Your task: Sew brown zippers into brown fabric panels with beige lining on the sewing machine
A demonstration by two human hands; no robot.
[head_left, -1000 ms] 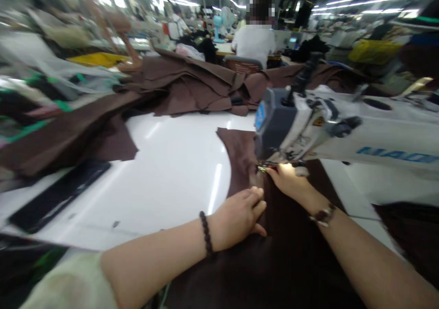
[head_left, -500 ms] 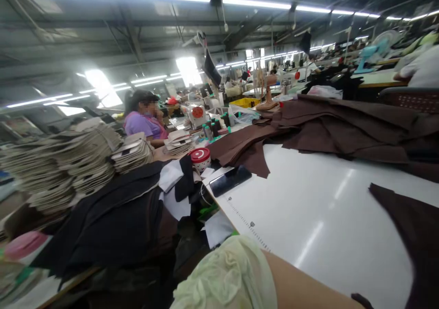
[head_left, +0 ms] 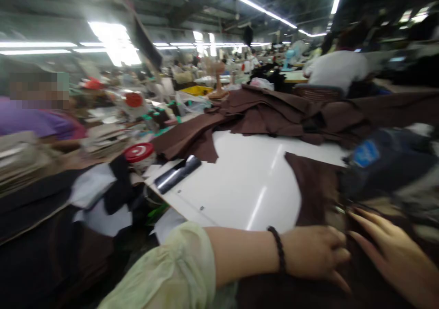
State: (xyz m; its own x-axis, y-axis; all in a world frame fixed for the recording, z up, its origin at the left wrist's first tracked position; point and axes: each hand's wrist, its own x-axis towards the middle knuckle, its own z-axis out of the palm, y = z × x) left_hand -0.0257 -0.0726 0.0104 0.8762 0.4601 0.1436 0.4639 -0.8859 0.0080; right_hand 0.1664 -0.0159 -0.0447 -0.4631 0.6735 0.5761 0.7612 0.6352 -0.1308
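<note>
A dark brown fabric piece lies on the white table and runs under the sewing machine head, which is blurred at the right. My left hand, with a dark bead bracelet on its wrist, rests palm down on the fabric with its fingers together and bent. My right hand lies on the fabric just right of it, fingers stretched toward the needle area below the machine head. The two hands nearly touch. Neither hand grips anything.
A heap of brown fabric pieces sits along the table's far edge. A black phone and a red-lidded tub lie near the left edge. A person in purple works at the left; another in white sits behind.
The view swung left away from the hands, then back to the right. Both hands are again on the brown fabric by the machine, about as they lay a second ago.
</note>
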